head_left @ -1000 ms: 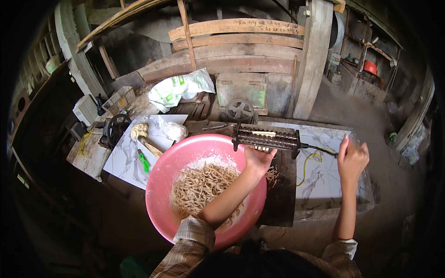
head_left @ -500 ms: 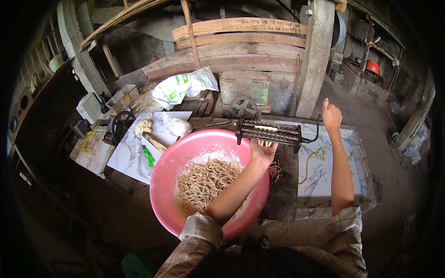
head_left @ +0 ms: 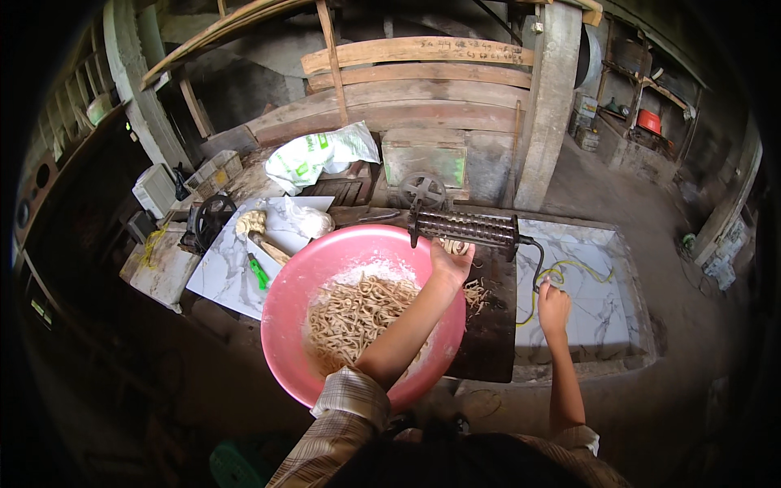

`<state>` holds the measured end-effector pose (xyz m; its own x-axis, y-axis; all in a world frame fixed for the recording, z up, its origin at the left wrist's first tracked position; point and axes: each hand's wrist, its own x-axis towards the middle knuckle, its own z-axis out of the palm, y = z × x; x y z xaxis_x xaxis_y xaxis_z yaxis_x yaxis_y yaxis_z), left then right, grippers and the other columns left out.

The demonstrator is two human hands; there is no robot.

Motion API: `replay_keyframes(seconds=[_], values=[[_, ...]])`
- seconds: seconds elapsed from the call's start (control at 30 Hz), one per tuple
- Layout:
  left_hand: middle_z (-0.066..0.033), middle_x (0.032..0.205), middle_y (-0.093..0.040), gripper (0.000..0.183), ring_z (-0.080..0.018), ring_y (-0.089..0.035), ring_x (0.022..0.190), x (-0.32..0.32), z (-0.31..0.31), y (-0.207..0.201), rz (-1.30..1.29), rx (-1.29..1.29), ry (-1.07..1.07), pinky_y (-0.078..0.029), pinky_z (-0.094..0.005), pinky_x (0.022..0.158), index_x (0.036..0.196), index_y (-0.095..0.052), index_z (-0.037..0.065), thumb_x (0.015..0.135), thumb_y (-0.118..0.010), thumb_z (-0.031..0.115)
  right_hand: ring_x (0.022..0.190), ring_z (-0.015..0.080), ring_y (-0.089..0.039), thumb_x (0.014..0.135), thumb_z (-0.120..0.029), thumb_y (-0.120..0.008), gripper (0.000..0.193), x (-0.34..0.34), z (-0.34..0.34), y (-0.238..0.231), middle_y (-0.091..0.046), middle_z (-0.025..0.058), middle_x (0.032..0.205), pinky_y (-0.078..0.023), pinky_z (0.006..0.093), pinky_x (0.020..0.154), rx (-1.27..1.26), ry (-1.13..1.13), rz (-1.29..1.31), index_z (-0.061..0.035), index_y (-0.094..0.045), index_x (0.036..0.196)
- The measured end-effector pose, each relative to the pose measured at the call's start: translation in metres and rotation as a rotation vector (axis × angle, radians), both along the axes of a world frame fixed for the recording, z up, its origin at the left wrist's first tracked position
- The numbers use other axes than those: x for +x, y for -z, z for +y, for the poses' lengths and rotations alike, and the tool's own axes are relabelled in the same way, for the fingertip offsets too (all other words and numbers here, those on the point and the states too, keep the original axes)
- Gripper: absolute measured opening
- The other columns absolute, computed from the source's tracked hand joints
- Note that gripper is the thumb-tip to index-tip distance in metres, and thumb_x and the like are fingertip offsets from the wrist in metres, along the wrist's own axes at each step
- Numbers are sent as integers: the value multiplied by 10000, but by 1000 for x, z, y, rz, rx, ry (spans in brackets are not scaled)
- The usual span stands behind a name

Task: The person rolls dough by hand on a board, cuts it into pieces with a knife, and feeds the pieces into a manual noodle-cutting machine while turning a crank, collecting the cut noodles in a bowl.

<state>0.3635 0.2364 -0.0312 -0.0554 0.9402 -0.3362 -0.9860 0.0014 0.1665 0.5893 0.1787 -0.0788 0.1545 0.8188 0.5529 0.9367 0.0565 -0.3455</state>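
Note:
My right hand (head_left: pixel 555 309) is closed around the grip of a bent metal crank (head_left: pixel 540 259). The crank joins the right end of a dark hand-cranked noodle cutter (head_left: pixel 465 228) with ridged rollers. My left hand (head_left: pixel 449 263) is cupped palm up just beneath the rollers, holding pale dough strips (head_left: pixel 455 246) that hang there. Below my left forearm stands a large pink basin (head_left: pixel 283 325), its inside dusted with flour. A heap of cut, flour-coated noodles (head_left: pixel 358 313) fills its bottom. Loose noodle scraps (head_left: pixel 475 296) lie on the dark wood right of the basin.
Left of the basin, a marble-patterned board (head_left: pixel 213 272) carries a green-handled knife (head_left: pixel 259 272), a lump of dough (head_left: pixel 250 222) and a clear plastic bag (head_left: pixel 309 218). A yellow cord (head_left: pixel 569 265) curls across the marble-patterned surface at right. Behind lies a white sack (head_left: pixel 321 159).
My right hand has swung the crank from its raised position down toward me. The pale sheet on top of the rollers no longer shows, and more strips hang over my left hand.

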Motion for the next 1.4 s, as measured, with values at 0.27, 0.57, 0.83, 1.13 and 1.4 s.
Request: replay_keyframes(seconds=[0.27, 0.57, 0.83, 1.13, 1.4], values=[[12, 860, -625, 274, -140, -588, 768, -11, 11, 18, -37, 6, 39, -487, -311, 685, 948, -581, 133, 955, -355, 288, 424, 371, -473, 892, -189, -506, 406, 4, -66, -98, -516, 185, 489, -457, 429, 614, 171, -130, -106, -5, -568, 535], [-58, 731, -482, 428, -152, -356, 483, -12, 3, 26, -2, -5, 116, -400, -302, 481, 950, -511, 90, 987, -240, 419, 435, 366, -341, 914, -222, -520, 439, 11, -48, -151, -410, 181, 455, -401, 406, 586, 388, -102, -52, 17, -510, 545], [-64, 742, -513, 355, -184, -473, 570, -38, -73, -1, 301, -237, 150, -439, -327, 555, 900, -519, 91, 950, -357, 402, 719, 263, -476, 838, -17, -533, 52, -18, -92, -129, -522, 131, 808, -409, 351, 666, 727, -460, 63, 0, -534, 789], [-43, 784, -505, 142, -144, -502, 736, -97, -137, -56, 668, 147, 245, -464, -269, 652, 930, -459, 70, 814, -539, 85, 1020, 292, -541, 959, -391, -404, 479, -173, -104, -76, -527, 143, 1070, -450, 379, 940, -1267, -937, 2056, -11, -355, 1247], [-48, 877, -576, 158, -103, -585, 783, -175, -150, -39, 1496, 457, 75, -478, -235, 687, 1011, -482, 35, 879, -563, 66, 1096, 241, -500, 931, -112, -478, 281, -257, -93, -59, -492, 136, 1143, -401, 374, 1035, -824, -996, 2105, 27, -433, 1170]])
